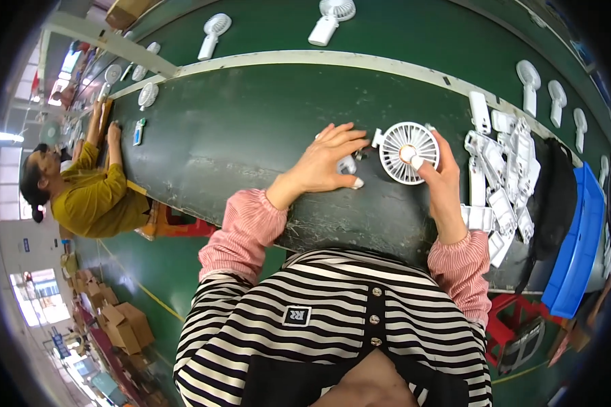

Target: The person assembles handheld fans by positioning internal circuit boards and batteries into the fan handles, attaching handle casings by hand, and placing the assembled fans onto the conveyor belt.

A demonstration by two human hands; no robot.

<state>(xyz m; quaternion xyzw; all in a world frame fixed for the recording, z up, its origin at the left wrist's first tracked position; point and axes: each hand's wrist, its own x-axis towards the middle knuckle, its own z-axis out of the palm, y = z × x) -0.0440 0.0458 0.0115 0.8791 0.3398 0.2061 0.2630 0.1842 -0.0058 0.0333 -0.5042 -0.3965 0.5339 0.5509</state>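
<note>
So I'm at a long, scuffed dark-green bench [210,136], partly blocked by my own arms. Right of my right fingers sits a heap of loose white plastic casings [502,169]. My right hand [443,178] clamps a round white plastic fan head with a slatted grille [396,150], thumb on its hub. Left hand [324,163] is just left of that, fingers spread, a little white piece [347,165] by the thumb; can't tell if they touch.

My guess: grille's done, handle casing's left. Right fingertips are hidden behind the fan head, and the tiny dark bits [361,155] near my left fingertips are unreadable.
</note>
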